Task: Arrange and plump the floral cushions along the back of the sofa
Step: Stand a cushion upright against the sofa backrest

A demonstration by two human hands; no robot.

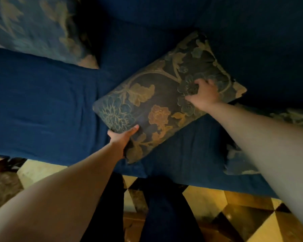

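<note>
A dark floral cushion [157, 95] with gold and blue flowers lies tilted in the middle of the blue sofa [42, 102], its far end against the backrest. My left hand [122, 136] grips its near lower edge, thumb on top. My right hand [204, 94] presses on its upper right part, fingers bunching the fabric. A second floral cushion [35, 30] leans at the back left. A third floral cushion [241, 161] lies at the right, partly hidden under my right forearm.
The sofa's front edge runs across the lower part of the view. Below it is a tiled floor [217, 203] in yellow, dark and brown diamonds. My legs in dark trousers [157, 210] stand close to the sofa.
</note>
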